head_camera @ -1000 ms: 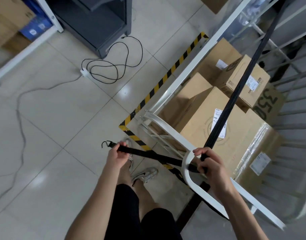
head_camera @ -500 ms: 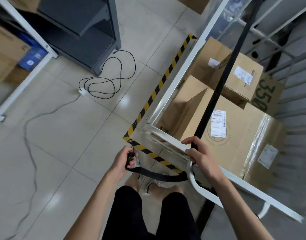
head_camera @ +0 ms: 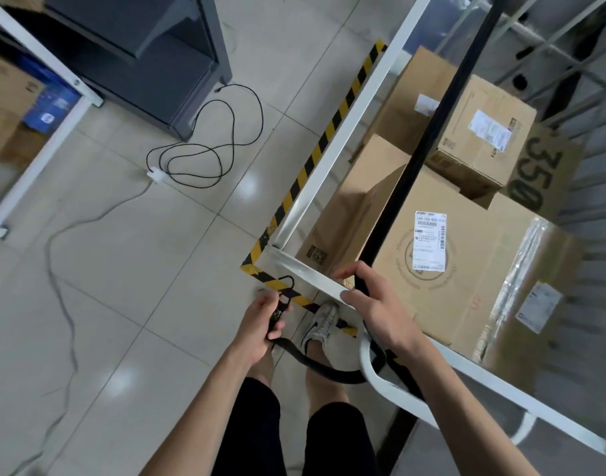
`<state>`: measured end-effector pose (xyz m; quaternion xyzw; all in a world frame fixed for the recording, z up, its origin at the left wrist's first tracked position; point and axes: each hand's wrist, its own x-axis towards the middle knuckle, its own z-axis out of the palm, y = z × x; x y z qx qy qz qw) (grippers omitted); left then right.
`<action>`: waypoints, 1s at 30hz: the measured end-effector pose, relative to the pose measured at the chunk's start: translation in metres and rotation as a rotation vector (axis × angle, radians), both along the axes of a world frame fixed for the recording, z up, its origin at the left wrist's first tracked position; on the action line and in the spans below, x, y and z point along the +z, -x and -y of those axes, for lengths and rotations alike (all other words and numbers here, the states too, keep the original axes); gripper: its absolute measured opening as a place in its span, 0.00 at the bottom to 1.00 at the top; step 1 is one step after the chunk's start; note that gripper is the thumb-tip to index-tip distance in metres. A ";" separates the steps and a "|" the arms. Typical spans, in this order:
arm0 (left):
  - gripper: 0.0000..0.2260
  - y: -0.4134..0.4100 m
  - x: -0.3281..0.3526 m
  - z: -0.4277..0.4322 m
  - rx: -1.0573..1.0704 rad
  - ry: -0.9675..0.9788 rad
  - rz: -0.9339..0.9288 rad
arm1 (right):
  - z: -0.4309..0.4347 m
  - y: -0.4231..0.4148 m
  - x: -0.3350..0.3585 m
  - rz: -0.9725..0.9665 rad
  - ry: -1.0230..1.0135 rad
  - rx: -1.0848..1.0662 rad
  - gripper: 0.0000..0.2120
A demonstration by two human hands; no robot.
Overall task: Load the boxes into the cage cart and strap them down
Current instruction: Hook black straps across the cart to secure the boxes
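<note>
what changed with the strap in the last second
The left hand, gripping the hook end of the strap, moved in toward the corner of the cage cart, so the once-taut strap now sags in a loop. The right hand keeps its grip on the strap; the boxes stayed put.

L hand (head_camera: 260, 324) grips black strap (head_camera: 433, 132) end w/ hook (head_camera: 286, 286), just outside cage cart (head_camera: 349, 115) near-left corner. R hand (head_camera: 380, 310) holds strap at cart's near rail. Strap runs up over stacked boxes (head_camera: 466, 297); slack loop btwn hands, above sneaker (head_camera: 320, 324).
</note>
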<state>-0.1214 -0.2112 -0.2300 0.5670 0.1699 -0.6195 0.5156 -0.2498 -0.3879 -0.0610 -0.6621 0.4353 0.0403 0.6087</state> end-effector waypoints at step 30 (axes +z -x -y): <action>0.09 0.012 -0.005 0.040 0.060 0.095 -0.034 | 0.102 -0.030 -0.069 -0.105 0.180 0.568 0.08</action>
